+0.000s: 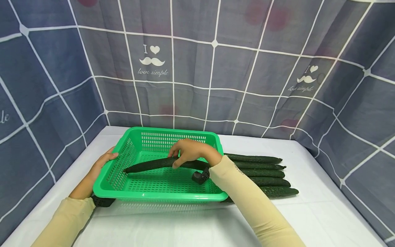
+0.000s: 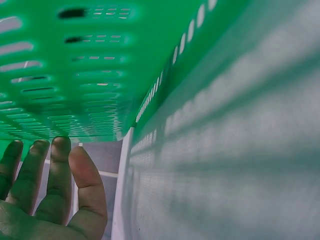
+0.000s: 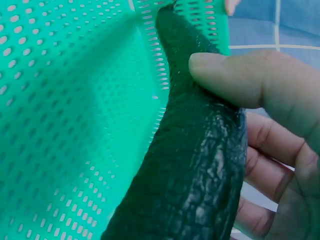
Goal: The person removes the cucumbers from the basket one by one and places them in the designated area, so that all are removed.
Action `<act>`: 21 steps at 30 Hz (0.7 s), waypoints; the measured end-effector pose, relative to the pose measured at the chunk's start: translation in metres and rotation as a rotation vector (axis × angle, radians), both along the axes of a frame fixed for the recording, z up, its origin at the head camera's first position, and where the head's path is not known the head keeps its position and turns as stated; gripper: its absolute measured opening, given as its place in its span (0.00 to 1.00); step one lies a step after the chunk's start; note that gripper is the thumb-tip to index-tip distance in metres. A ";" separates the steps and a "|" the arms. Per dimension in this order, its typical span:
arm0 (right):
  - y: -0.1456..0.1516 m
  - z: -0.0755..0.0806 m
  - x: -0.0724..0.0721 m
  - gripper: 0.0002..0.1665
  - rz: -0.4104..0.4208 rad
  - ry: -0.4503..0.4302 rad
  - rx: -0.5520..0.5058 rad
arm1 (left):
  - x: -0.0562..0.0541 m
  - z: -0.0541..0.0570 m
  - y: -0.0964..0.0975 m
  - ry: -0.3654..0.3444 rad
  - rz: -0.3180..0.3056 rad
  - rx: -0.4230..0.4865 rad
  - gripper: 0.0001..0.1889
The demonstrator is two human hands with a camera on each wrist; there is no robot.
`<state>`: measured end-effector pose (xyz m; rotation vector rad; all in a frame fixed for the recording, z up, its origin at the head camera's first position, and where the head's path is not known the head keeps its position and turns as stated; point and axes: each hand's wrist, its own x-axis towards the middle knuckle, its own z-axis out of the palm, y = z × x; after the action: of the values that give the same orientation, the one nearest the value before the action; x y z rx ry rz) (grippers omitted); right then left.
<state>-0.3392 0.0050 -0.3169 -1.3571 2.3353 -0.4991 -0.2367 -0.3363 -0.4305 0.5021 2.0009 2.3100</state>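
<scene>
A green perforated plastic basket (image 1: 160,196) stands on the white tabletop in the head view. At its left side my left hand (image 1: 100,164) holds the rim, thumb tip at the edge. The left wrist view shows that hand's fingers (image 2: 60,170) against the basket's outer wall. My right hand (image 1: 192,151) reaches over the basket and grips a long dark green cucumber (image 1: 151,165) around its middle, thumb on the near side. The cucumber lies crosswise inside the rim's outline, over the basket's floor. In the right wrist view, the thumb presses the cucumber's bumpy skin (image 3: 200,145).
Several more cucumbers (image 1: 266,173) lie side by side on the white tabletop (image 1: 324,206), right of the basket and partly hidden by it and my right sleeve (image 1: 247,195). A grey checked curtain (image 1: 191,68) encloses the back and both sides.
</scene>
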 end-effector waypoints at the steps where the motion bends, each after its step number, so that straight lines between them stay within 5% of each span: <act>1: 0.001 0.002 0.000 0.22 -0.002 0.002 -0.016 | 0.000 0.001 0.000 -0.011 0.040 -0.056 0.29; 5: 0.006 0.010 0.001 0.21 -0.016 0.040 -0.094 | -0.003 0.007 0.002 -0.053 0.199 -0.302 0.44; 7: 0.008 0.015 0.002 0.20 -0.023 0.065 -0.130 | -0.005 0.008 0.003 -0.067 0.216 -0.333 0.47; 17: 0.024 0.031 0.008 0.16 -0.081 0.093 -0.289 | -0.001 0.004 0.007 -0.051 0.132 -0.132 0.38; 21: 0.031 0.033 0.010 0.15 -0.105 0.101 -0.313 | -0.001 0.002 0.005 -0.008 0.036 0.000 0.29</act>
<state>-0.3294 0.0357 -0.2839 -1.4271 2.4990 -0.8782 -0.2375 -0.3310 -0.4282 0.4600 2.0225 2.3287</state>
